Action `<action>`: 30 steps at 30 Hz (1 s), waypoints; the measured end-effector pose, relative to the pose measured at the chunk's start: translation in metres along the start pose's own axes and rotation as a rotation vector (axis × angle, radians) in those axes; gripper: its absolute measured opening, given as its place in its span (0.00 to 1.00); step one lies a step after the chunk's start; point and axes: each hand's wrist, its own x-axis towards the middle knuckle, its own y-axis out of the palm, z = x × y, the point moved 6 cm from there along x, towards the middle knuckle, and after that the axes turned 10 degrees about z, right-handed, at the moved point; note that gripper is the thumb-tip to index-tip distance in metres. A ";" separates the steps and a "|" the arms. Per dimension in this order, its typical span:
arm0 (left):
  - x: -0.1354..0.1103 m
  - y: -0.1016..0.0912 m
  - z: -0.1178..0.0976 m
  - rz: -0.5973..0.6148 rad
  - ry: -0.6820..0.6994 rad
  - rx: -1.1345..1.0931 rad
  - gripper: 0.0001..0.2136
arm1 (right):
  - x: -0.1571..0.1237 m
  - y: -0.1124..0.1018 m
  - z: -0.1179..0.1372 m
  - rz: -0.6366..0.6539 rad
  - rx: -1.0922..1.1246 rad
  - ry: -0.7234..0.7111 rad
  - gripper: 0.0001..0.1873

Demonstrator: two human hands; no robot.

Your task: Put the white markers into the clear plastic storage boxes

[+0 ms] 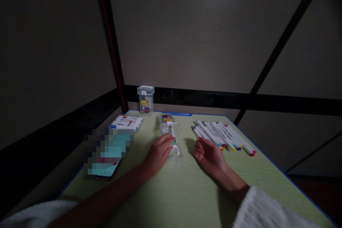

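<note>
A clear plastic marker case (171, 133) lies on its side in the middle of the pale green table (187, 192), a marker with a green tip inside it. My left hand (157, 154) rests on the case's near end, fingers curled over it. My right hand (210, 154) lies palm up on the table just right of the case, fingers loosely apart, nothing in it. A row of several white markers (223, 136) with coloured caps lies close beyond its fingertips.
An upright clear case (145, 99) with a yellow label stands at the table's far edge. A flat pack of markers (126, 123) lies at the left, with a blurred-out teal item (108, 153) nearer. Dark bars and a wall stand behind the table.
</note>
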 end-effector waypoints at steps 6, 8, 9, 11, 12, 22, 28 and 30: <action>-0.001 0.001 0.004 0.020 -0.049 -0.017 0.16 | -0.001 0.002 0.000 0.020 -0.011 -0.005 0.02; -0.001 0.002 0.004 0.033 -0.059 -0.008 0.16 | -0.001 0.002 0.000 0.031 -0.014 -0.004 0.01; -0.001 0.002 0.004 0.039 -0.064 -0.003 0.16 | -0.001 0.002 0.001 0.034 -0.012 -0.005 0.01; 0.000 0.003 0.004 0.057 -0.078 0.009 0.17 | -0.001 0.001 0.000 0.031 -0.008 -0.005 0.01; 0.000 0.004 0.004 0.069 -0.086 0.015 0.17 | -0.001 0.001 0.000 0.027 -0.007 -0.004 0.01; -0.001 0.013 0.002 0.198 -0.123 0.081 0.22 | -0.001 0.001 0.000 0.009 -0.027 0.001 0.01; -0.001 0.018 0.004 0.226 -0.122 0.090 0.26 | -0.001 0.001 0.000 0.040 -0.035 0.005 0.00; -0.002 0.020 0.005 0.245 -0.122 0.116 0.26 | -0.001 0.001 0.000 0.034 -0.028 -0.002 0.01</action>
